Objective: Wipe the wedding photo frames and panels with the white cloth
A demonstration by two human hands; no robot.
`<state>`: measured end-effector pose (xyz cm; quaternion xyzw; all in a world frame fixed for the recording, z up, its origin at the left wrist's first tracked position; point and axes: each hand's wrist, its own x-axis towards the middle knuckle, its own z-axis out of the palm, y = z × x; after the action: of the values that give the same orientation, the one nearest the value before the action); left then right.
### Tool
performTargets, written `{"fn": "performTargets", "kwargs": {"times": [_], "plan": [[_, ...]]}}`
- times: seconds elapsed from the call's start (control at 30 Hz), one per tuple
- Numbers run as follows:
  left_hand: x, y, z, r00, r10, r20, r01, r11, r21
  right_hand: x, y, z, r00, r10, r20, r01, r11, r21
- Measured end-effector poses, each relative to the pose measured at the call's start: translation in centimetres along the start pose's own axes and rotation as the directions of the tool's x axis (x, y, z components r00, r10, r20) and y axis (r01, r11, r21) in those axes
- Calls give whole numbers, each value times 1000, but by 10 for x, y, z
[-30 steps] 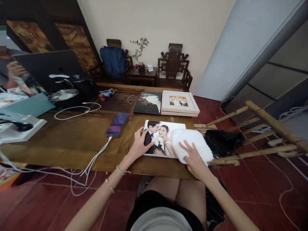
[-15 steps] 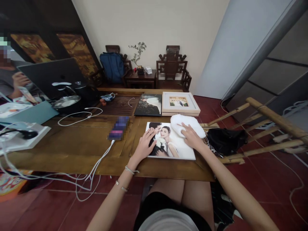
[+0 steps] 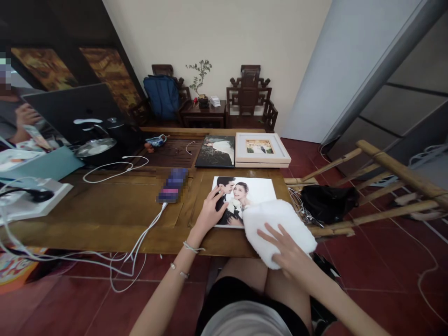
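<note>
A large photo print (image 3: 257,190) of a couple lies flat near the front edge of the wooden table (image 3: 105,205). My left hand (image 3: 209,212) presses flat on the print's left side, fingers spread. My right hand (image 3: 287,252) lies on a white fluffy cloth (image 3: 276,221), which covers the print's near right corner and hangs over the table edge.
Behind the print lie a dark photo canvas (image 3: 217,151) and a white framed photo (image 3: 261,149). A phone (image 3: 172,185) on a white cable, a laptop (image 3: 75,109), a pan (image 3: 94,147) sit left. Bamboo chair (image 3: 378,186) with black bag (image 3: 327,203) stands right. Another person's hand (image 3: 24,114) is far left.
My right hand has dragged the white cloth from the print's far right corner down to its near right corner. My left hand has stayed on the print.
</note>
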<state>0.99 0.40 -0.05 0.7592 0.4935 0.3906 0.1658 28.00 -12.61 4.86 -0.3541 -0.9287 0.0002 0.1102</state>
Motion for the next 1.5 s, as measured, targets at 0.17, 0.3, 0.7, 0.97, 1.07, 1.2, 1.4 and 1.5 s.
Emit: {"fn": "performTargets", "kwargs": {"times": [0.17,0.3,0.7,0.97,1.07,1.2,1.4,1.5], "plan": [[3,2,-1,999,31,-14,-31,999,45,34,37,1,1000,25,1,-25,998,52],[5,4,-2,998,57,-29,-56,997,44,84,93,3,991,131,16,-132,990,42],[7,6,-1,999,10,-31,-10,1000,25,63,67,6,995,101,11,-101,995,-1],[6,5,-5,998,-33,53,32,999,19,14,-7,-1,998,47,37,-49,997,62],[6,4,-6,998,-35,53,34,999,13,42,24,-2,994,83,73,-88,993,81],[5,0,-7,998,-20,57,20,1000,-1,93,94,2,983,175,49,-178,981,72],[5,-15,-2,996,-28,91,30,999,-27,113,132,11,971,238,-15,-239,971,-19],[4,-18,1,996,-36,76,40,998,-46,85,102,13,983,181,-8,-181,983,-37]]}}
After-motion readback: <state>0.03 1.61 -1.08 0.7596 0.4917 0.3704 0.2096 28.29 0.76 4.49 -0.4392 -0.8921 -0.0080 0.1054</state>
